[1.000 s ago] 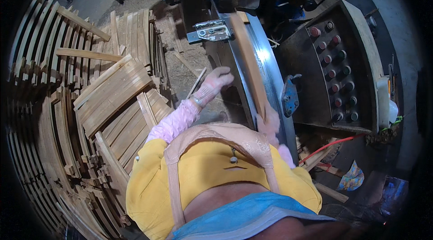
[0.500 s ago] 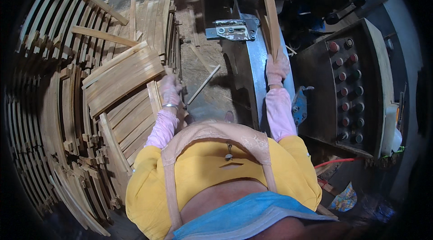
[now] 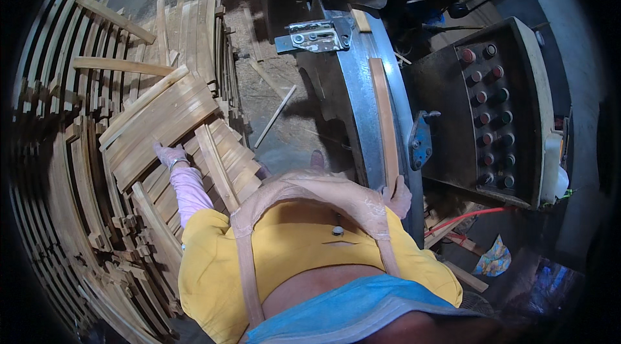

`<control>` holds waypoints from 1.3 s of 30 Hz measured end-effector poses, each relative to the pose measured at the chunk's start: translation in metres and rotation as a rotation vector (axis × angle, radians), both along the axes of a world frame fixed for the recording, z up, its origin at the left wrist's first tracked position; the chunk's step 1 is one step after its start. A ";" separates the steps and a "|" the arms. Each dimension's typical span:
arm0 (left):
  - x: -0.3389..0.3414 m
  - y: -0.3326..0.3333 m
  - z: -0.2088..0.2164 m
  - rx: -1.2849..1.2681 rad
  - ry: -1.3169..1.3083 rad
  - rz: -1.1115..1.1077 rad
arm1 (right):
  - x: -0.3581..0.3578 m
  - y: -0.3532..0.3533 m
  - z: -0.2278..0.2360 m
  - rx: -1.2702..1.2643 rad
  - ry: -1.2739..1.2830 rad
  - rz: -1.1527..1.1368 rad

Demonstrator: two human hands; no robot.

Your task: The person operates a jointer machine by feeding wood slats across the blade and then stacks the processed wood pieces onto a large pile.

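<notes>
My right hand point(image 3: 397, 198), in a pale glove, is closed around the near end of a long wooden strip point(image 3: 383, 111). That strip lies lengthwise along the metal machine table point(image 3: 356, 91). Ahead of it, the end of another wooden piece point(image 3: 361, 20) shows at the machine's head. To my left, my gloved left hand point(image 3: 171, 154) rests at the near edge of a stack of wooden boards point(image 3: 165, 111), its fingers partly stretched out and touching the wood. The undersides of those fingers are hidden.
A control box point(image 3: 495, 117) with several round buttons stands at the right, beside a blue clamp point(image 3: 420, 143). A metal bracket guide point(image 3: 314, 36) sits at the table's far left edge. Tall stacks of strips point(image 3: 77, 182) fill the left. Loose offcuts point(image 3: 275, 116) lie on the floor.
My right hand has drawn back toward me, and a strip now lies flat along the table. My left hand has moved left and nearer, onto the stacked boards. The view has shifted slightly.
</notes>
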State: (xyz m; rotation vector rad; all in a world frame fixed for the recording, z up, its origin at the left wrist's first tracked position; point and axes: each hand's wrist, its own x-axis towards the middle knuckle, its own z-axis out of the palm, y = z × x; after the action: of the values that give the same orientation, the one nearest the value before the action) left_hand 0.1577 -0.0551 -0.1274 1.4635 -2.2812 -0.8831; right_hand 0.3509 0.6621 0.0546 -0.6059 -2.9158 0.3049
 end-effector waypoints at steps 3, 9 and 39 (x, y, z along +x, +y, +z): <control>-0.015 -0.003 0.006 0.830 0.824 0.575 | -0.046 -0.002 -0.009 0.101 0.169 0.065; 0.010 0.040 0.059 0.889 0.909 0.489 | -0.244 -0.009 -0.021 0.243 0.479 0.276; -0.039 0.342 0.092 1.075 0.082 -0.571 | -0.171 0.003 -0.010 0.003 0.302 0.079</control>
State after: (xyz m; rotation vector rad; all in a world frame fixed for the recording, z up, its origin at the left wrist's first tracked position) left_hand 0.1188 0.2870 -0.0356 0.9529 -2.2414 -2.5449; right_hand 0.1799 0.6646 0.0442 -0.4036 -2.6520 0.3665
